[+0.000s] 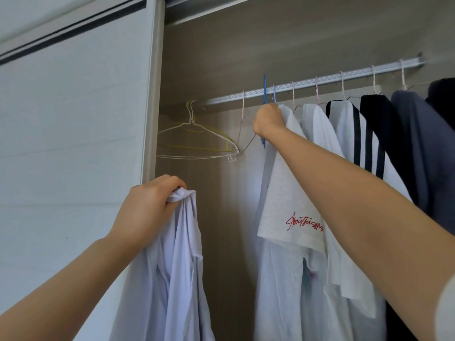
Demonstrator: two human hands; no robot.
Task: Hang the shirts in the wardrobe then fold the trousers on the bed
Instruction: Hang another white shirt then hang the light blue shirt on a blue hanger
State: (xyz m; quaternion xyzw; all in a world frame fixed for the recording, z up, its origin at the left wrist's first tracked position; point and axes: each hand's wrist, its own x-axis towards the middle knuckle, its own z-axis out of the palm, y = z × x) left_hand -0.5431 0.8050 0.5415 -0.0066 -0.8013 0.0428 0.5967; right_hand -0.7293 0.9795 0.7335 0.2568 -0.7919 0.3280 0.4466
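Note:
My left hand [150, 205] grips the bunched top of a pale blue shirt [177, 271] that hangs down in front of the open wardrobe. My right hand [268, 119] is raised to the silver rail [320, 82] and is closed around a blue hanger [265, 91], at the shoulder of a white shirt with red lettering [288, 205]. Further right on the rail hang a white shirt [317, 129], a white shirt with black stripes [349, 129], and dark garments [413, 143].
Bare wire hangers, white, yellow and pink [197, 139], hang at the left end of the rail. The white sliding door [73, 143] closes off the left side. The wardrobe's wooden back panel [229, 217] shows between the two shirts.

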